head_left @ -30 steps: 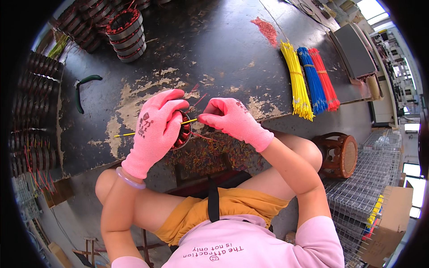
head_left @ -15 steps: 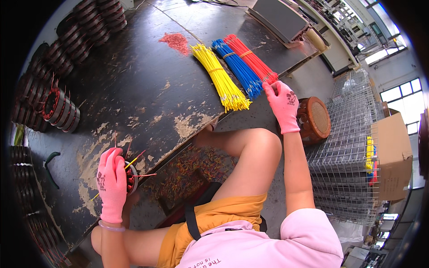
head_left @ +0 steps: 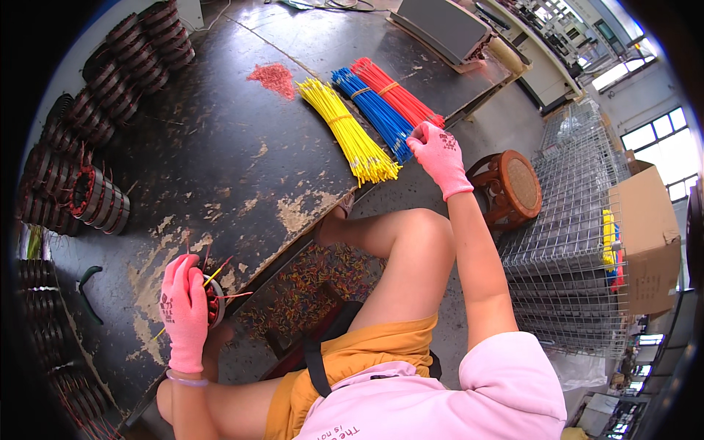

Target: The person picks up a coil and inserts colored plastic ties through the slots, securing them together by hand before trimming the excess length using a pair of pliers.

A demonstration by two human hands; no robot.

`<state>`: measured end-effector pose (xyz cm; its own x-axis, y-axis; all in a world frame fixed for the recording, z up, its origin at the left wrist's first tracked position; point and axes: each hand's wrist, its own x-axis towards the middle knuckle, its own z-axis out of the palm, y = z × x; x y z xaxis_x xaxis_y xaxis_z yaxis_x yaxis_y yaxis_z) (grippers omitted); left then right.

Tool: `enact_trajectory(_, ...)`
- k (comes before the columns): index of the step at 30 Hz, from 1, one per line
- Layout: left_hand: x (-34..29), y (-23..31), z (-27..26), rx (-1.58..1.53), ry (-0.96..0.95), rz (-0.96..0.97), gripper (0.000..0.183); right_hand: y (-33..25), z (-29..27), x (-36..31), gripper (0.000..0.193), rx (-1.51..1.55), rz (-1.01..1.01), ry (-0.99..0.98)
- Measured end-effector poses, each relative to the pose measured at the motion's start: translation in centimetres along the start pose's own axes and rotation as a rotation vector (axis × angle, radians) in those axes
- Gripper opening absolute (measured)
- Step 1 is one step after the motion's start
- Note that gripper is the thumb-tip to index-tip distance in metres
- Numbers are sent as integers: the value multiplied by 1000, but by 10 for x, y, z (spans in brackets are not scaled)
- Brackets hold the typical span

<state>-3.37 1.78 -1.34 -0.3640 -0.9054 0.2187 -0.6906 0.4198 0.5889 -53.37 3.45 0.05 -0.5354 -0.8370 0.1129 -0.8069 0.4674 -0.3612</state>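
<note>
My left hand [head_left: 185,312], in a pink glove, is curled over a small motor stator [head_left: 215,302] near the table's front edge. Red wires stick out of the stator, and a yellow sleeve [head_left: 212,277] sits at its top. The glove hides much of the stator. My right hand [head_left: 440,158], gloved in pink too, has thumb and forefinger pressed together at the near ends of a blue wire bundle [head_left: 375,110] and a red wire bundle [head_left: 396,92]. Whatever is between those fingertips is too small to make out. Left of them lies a banded yellow wire bundle [head_left: 345,132].
Stacked stators [head_left: 110,70] line the table's left side, with one stator [head_left: 100,199] tilted beside them. A pile of red bits [head_left: 273,79] lies farther back. Right of my arm stand a wooden stool [head_left: 522,187], a wire cage [head_left: 565,249] and a cardboard box [head_left: 645,242].
My right hand has shifted slightly left toward the blue ends, and its thumb and forefinger have closed together. The whole view has shifted a little. My left hand stays on the stator.
</note>
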Motion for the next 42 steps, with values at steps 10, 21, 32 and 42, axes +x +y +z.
enact_trajectory(10, 0, 1, -1, 4, 8, 5, 25, -2, -19, 10, 21, -117, -13, -137)
enact_trajectory(21, 0, 1, 0, 12, -11, -9, 26, 61, -55, -38, 19, -133, 104, 16)
enact_trajectory(32, 12, 116, -35, 427, 344, 629, 39, -158, -67, -135, 8, 706, -622, -176)
enact_trajectory(42, -4, 107, -50, 339, 88, 490, 35, -194, -40, -155, 13, 387, -1054, -143)
